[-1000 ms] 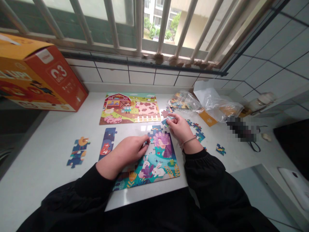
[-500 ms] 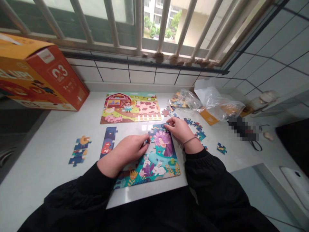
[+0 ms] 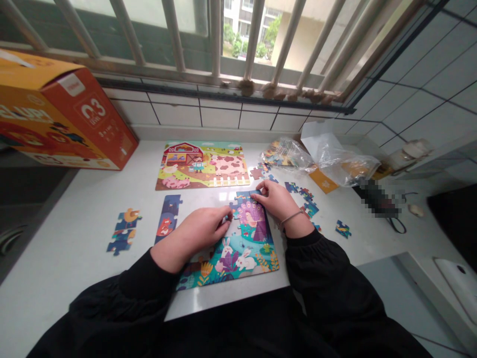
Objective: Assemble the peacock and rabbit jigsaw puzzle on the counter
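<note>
In the head view, a jigsaw [image 3: 246,258] lies in the lower middle of the frame, partly joined: its bottom band with two rabbits and its right side with a purple peacock look put together, and a dark blue strip [image 3: 166,226] with a red animal stands up its left side. Between the strip and the peacock, bare counter [image 3: 203,199] shows, so the upper middle seems the part unfilled; what lies under the left arm cannot be judged. The right hand [image 3: 278,201] has its fingertips on the jigsaw's top right corner, thumb and forefinger near each other, though whether they pinch a piece or only press on it I cannot tell. The left hand [image 3: 201,228] is curled over the middle, its thumb and forefinger nearly together beside the peacock's left edge; whether anything is between them is unclear. Pieces lie outside the picture so far: a small joined cluster [image 3: 124,231] at left, scattered loose pieces [image 3: 308,208] right of centre and a lone piece [image 3: 343,228] further right. Above centre, a farm puzzle [image 3: 203,166] appears complete; right of it, a clear bag [image 3: 285,154] holds more pieces.
</note>
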Available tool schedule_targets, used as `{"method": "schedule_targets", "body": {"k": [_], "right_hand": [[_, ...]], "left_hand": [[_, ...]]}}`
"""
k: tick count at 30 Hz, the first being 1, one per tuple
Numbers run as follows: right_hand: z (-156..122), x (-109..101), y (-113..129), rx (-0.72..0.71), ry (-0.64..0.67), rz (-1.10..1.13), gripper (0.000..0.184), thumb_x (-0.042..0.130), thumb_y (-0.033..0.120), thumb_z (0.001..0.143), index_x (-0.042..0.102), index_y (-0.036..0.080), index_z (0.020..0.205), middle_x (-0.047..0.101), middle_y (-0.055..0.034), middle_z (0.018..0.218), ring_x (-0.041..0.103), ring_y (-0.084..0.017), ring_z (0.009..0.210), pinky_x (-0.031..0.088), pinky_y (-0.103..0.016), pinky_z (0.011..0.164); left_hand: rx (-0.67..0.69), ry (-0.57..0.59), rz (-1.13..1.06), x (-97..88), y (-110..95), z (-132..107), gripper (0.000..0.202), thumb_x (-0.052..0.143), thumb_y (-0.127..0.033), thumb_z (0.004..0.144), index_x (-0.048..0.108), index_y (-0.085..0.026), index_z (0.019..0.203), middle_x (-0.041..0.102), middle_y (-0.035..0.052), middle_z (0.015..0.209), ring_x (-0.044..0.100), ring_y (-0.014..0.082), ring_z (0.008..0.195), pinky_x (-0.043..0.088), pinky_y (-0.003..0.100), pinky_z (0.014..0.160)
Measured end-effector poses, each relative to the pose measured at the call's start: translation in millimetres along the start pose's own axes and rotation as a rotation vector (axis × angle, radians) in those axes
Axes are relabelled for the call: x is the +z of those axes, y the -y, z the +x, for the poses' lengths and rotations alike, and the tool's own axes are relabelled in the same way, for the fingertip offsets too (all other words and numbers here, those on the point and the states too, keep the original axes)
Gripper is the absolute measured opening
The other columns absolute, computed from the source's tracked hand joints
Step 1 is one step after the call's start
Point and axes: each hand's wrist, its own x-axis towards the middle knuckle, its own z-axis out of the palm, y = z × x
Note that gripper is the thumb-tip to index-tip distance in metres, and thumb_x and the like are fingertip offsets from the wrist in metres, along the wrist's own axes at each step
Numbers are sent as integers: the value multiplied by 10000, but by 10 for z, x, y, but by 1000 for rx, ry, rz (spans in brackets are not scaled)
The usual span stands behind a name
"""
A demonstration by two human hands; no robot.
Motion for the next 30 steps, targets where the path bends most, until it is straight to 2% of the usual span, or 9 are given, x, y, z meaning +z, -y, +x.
{"method": "schedule_targets", "body": {"k": [4, 9, 14, 19, 24, 30], "right_hand": [[-1, -50, -29, 3, 25, 46, 106, 741, 304, 1015, 757, 207, 1056, 712, -9, 873, 634, -179, 799, 429, -297, 737], [-6, -100, -95, -10, 99, 122, 313, 892, 335, 896, 780, 218, 1163, 747, -25, 1013, 648, -177, 817, 496, -303, 782], [-15, -74, -85, -32, 73, 62, 382, 939, 294, 861, 792, 229, 1207, 739, -36, 1057, 661, -190, 876, 527, -325, 851], [-29, -53, -98, -124, 54, 23, 361, 932, 272, 890, 815, 245, 1231, 727, -65, 1118, 702, -221, 990, 562, -365, 953], [-67, -54, -112, -194, 21, -60, 352, 897, 316, 937, 830, 256, 1278, 695, -87, 1162, 716, -242, 1048, 586, -401, 1034], [-157, -76, 77, -245, 42, -276, 324, 782, 321, 1025, 807, 230, 1335, 688, -134, 1323, 731, -268, 1093, 604, -409, 1034]], "left_hand": [[5, -4, 10, 4, 1, 1, 231, 516, -346, 1084, 702, -227, 1153, 787, 76, 944, 736, 270, 848, 455, 352, 733], [-7, 5, 8, -16, -20, -8, 234, 521, -329, 1076, 713, -234, 1170, 793, 73, 950, 740, 268, 851, 482, 349, 757], [-6, -1, 11, -25, -35, -15, 236, 516, -331, 1073, 715, -233, 1157, 795, 78, 976, 745, 269, 864, 497, 352, 770], [-5, -1, 12, -23, -32, -11, 225, 525, -333, 1080, 712, -234, 1152, 793, 68, 962, 744, 263, 857, 496, 346, 763], [-1, 2, 16, -12, -18, -15, 197, 544, -318, 1079, 702, -230, 1158, 795, 67, 962, 745, 259, 854, 486, 338, 751], [-14, -9, 21, -11, -35, -19, 203, 562, -301, 1071, 701, -226, 1199, 803, 81, 998, 758, 271, 896, 498, 343, 771]]}}
